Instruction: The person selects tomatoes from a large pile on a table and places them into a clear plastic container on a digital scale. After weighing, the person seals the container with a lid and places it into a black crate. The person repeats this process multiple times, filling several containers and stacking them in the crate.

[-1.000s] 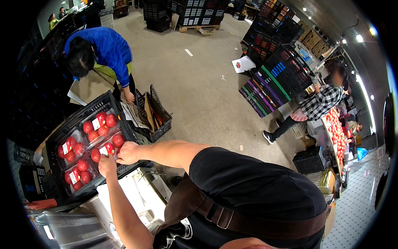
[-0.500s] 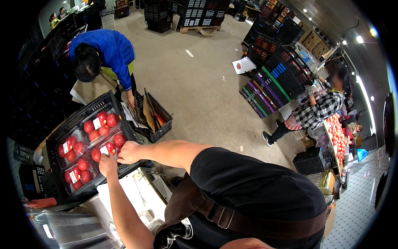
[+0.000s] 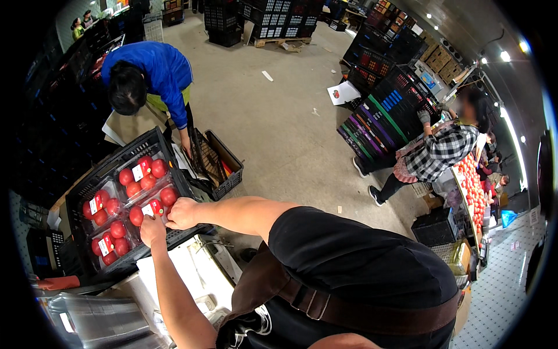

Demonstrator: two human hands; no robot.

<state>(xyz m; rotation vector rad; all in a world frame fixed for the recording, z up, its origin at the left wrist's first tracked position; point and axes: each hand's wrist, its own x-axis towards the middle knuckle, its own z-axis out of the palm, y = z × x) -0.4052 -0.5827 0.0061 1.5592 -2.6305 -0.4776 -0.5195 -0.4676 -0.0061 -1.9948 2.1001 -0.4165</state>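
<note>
A black plastic crate (image 3: pixel 75 218) at the left holds several clear packs of red tomatoes, each with a red and white label. Both my hands are at the near right tomato pack (image 3: pixel 136 215), at the edge closest to me. My left hand (image 3: pixel 153 231) is closed on that edge with thumb and fingers pinched, just below the label. Beside it my right hand (image 3: pixel 183 214) has its fingers curled at the pack's near right corner; its fingertips are partly hidden. The pack sits inside the crate, next to the other packs.
Under my arms is a white work surface (image 3: pixel 200 273); stacked clear trays (image 3: pixel 99 317) stand at lower left. Across the crate a person in blue (image 3: pixel 154 70) bends over a smaller black basket (image 3: pixel 224 186). Right, a person in a checked shirt (image 3: pixel 444 151) holds stacked crates (image 3: pixel 378 128).
My hands stay on the same tomato pack, hardly moved. The person in the checked shirt has shifted against the crate stack, one gloved hand now on its side.
</note>
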